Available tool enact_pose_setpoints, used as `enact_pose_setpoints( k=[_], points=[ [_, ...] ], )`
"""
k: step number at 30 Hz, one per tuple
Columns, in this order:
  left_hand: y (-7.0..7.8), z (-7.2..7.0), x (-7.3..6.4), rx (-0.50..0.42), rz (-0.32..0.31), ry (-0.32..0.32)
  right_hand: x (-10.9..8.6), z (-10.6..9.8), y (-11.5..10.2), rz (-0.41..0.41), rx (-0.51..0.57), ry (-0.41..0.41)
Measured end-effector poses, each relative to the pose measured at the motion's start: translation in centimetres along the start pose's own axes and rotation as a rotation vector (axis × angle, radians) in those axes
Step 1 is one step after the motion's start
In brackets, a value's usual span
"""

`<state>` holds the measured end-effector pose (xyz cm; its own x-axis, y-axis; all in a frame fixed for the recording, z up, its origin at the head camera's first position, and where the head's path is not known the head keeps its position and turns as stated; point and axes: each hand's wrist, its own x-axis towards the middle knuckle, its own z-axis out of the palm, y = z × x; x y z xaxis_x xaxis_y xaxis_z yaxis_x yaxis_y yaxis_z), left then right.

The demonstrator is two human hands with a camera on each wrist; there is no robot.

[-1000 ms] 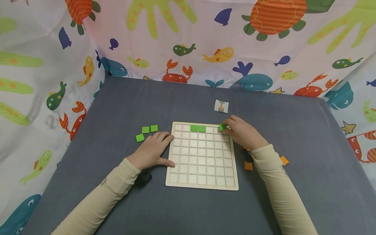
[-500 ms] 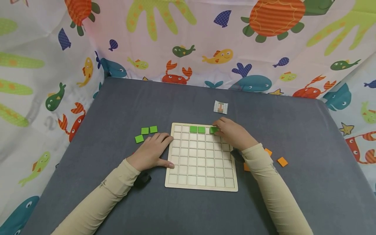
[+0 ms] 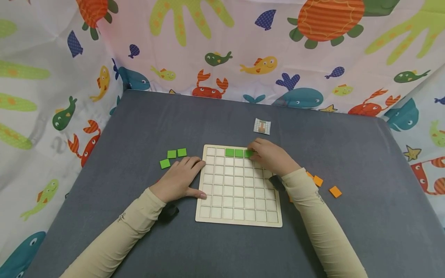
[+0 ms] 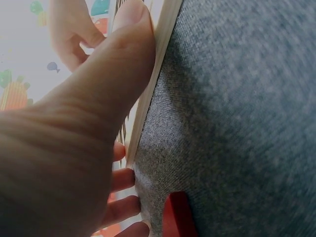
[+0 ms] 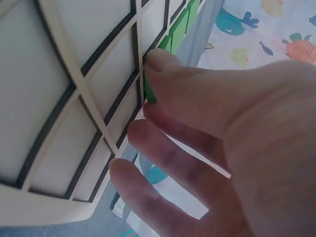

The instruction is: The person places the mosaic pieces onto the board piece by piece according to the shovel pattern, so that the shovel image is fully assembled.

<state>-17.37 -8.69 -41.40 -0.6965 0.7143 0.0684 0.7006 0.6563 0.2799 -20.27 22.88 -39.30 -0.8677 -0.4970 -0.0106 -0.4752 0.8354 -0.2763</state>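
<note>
A pale wooden grid board (image 3: 238,223) lies on the grey table. Two green square tiles (image 3: 230,152) sit side by side in its far row. Just right of them, my right hand (image 3: 272,157) pinches another green tile (image 5: 150,89) between thumb and forefinger, at the far row; the other fingers spread out beside the board's edge in the right wrist view. My left hand (image 3: 179,178) rests along the board's left side, fingers loosely extended. Its thumb (image 4: 131,47) lies on the wooden rim.
Several loose green tiles (image 3: 172,154) lie left of the board. Orange tiles (image 3: 335,191) lie to its right, partly behind the right sleeve. A small printed card (image 3: 262,126) is beyond the board. Something red (image 4: 177,217) shows near the left hand. A sea-animal curtain (image 3: 215,38) encloses the table.
My right hand has moved left along the board's far row with the green tile, from near the right corner to beside the two placed tiles. The left hand has stayed put.
</note>
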Motion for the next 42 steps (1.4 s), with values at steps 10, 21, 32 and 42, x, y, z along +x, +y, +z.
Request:
enact_pose_setpoints(
  k=[10,21,32,42],
  points=[
    [-0.1,0.3,0.0,0.015,-0.004,-0.003,0.1,0.4,0.0,-0.028,-0.002,0.041],
    [-0.2,0.4,0.0,0.019,0.002,0.0,-0.2,0.5,-0.1,-0.025,-0.009,0.059],
    [-0.3,0.1,0.3,0.014,0.007,0.005,-3.6,-0.8,-0.1,0.164,0.09,0.133],
    [-0.3,-0.1,0.1,-0.036,-0.026,-0.029,-7.0,-0.1,1.1,0.163,0.034,0.08]
  ],
)
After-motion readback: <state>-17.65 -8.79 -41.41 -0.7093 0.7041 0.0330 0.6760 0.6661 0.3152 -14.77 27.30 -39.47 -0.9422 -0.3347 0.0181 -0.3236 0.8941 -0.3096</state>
